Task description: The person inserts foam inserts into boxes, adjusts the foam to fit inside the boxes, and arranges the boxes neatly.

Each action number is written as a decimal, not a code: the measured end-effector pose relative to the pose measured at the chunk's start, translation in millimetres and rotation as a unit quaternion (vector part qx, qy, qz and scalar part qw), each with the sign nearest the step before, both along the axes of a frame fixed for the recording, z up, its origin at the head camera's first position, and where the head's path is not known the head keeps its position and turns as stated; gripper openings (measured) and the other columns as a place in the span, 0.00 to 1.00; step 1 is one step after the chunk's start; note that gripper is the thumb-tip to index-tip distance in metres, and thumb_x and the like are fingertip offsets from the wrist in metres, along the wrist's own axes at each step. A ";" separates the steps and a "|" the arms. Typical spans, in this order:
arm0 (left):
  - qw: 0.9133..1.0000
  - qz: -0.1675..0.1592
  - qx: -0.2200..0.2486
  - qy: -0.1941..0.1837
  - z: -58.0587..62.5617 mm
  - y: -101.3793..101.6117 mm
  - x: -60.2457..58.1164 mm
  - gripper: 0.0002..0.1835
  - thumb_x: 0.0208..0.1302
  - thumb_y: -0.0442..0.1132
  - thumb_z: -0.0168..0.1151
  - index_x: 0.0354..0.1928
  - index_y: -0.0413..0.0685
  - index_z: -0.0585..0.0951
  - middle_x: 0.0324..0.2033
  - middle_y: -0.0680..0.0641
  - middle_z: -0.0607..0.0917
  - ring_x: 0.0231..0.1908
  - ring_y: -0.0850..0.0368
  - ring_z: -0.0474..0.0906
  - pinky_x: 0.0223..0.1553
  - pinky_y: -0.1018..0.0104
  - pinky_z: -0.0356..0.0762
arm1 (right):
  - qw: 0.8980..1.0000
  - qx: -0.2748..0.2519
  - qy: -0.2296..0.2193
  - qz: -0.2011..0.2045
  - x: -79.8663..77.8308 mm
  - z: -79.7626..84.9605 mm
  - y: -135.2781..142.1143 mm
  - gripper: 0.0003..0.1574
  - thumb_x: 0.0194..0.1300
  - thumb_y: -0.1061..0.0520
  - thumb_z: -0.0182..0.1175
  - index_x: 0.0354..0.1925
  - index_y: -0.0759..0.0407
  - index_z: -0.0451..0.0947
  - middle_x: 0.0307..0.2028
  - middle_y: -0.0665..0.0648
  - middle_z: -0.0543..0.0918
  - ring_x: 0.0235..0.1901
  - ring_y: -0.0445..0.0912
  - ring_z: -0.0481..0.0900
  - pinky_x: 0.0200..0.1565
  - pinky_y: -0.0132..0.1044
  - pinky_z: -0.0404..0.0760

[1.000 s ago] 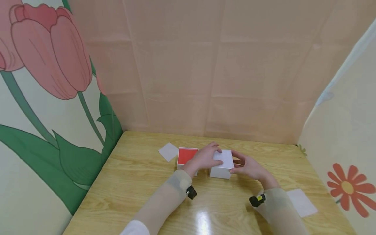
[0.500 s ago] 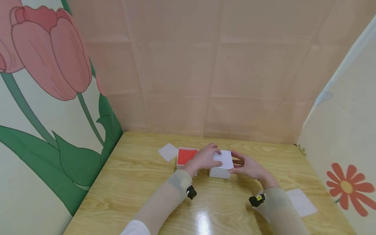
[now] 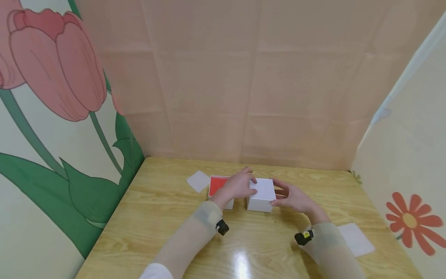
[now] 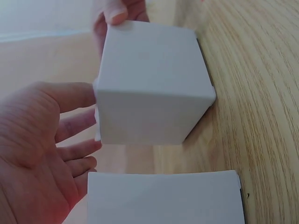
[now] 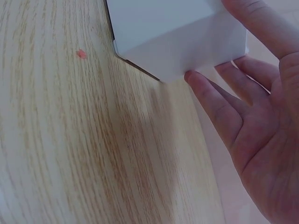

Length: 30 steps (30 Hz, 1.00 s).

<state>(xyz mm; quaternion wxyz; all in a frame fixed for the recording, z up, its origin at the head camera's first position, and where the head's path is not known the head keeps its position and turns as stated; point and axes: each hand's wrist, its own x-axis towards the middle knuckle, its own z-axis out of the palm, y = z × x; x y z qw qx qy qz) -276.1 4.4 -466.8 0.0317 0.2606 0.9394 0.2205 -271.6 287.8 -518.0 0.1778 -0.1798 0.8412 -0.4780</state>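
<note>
Two white boxes stand side by side on the wood-grain table [image 3: 167, 217]. The right-hand box [image 3: 262, 200] has a plain white top. Red fills the top of the left-hand box [image 3: 228, 204] inside its white rim. My left hand [image 3: 236, 186] reaches over the left-hand box, its loosely extended fingertips at the left top edge of the right-hand box; in the left wrist view its palm shows nothing held. With the right hand [image 3: 296, 199] I hold the right-hand box at its right side, thumb at the near corner and fingertips [image 5: 195, 78] farther round. The box's inside is hidden.
A white paper square [image 3: 198, 181] lies to the left of the boxes. Another white sheet [image 3: 356, 239] lies on the right, partly behind my right forearm. A small red speck [image 5: 81, 53] is on the tabletop. Fabric backdrops surround the table's back and sides.
My left hand has shifted slightly left across the right-hand box's top, uncovering more of it and covering more of the red. The right hand and both boxes stay put.
</note>
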 end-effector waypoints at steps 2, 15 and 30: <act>1.000 0.002 0.000 -0.002 -1.1 0.5 0.0 0.18 0.69 0.51 0.73 0.56 0.54 0.90 0.74 0.47 0.74 0.67 0.51 0.76 0.65 0.60 0.78 | 1.000 -0.004 -0.001 0.002 -0.2 0.0 -0.1 0.66 0.63 0.44 0.79 0.86 0.54 0.52 0.83 0.62 0.59 0.74 0.66 0.69 0.65 0.48 0.80; 1.000 0.019 -0.012 -0.012 -4.3 4.4 -2.2 0.17 0.68 0.52 0.75 0.54 0.57 0.90 0.74 0.49 0.73 0.69 0.52 0.75 0.64 0.60 0.78 | 1.000 -0.013 -0.004 0.008 -0.1 -0.3 0.7 0.67 0.63 0.44 0.79 0.86 0.55 0.51 0.83 0.63 0.58 0.74 0.67 0.68 0.65 0.50 0.80; 0.999 -0.006 -0.031 -0.004 4.5 26.4 -2.7 0.19 0.68 0.54 0.75 0.58 0.62 0.89 0.74 0.50 0.72 0.69 0.55 0.73 0.64 0.58 0.78 | 0.999 -0.027 0.010 0.020 -0.1 -0.4 0.8 0.63 0.64 0.48 0.79 0.85 0.55 0.54 0.83 0.63 0.58 0.74 0.68 0.68 0.63 0.45 0.81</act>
